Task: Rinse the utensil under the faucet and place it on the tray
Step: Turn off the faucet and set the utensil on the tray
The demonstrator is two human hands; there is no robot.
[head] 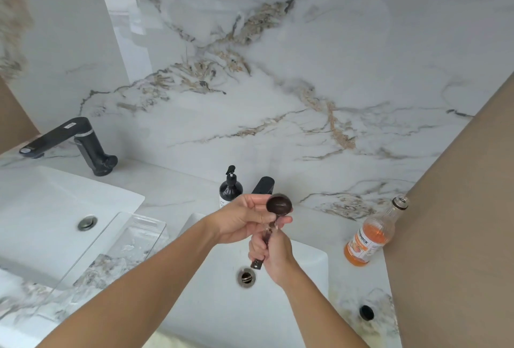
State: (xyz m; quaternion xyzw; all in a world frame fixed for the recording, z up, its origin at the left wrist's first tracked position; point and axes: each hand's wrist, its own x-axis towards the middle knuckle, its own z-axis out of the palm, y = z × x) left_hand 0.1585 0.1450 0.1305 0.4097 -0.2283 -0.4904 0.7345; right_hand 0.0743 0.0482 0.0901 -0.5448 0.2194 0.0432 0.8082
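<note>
A dark brown spoon [279,204] stands upright over the right sink [308,269], bowl up, just in front of the black faucet [263,184]. My right hand [274,257] grips its handle, whose end pokes out below the fist. My left hand [247,221] wraps around the spoon's neck, fingers touching just under the bowl. A clear plastic tray [139,236] lies on the counter between the two sinks, to the left of my hands. I cannot tell whether water runs.
A black soap pump bottle [230,187] stands left of the faucet. An open bottle of orange liquid [370,239] sits at the right, its black cap [366,312] near the front. A second sink [55,208] and black faucet [80,141] are at the left.
</note>
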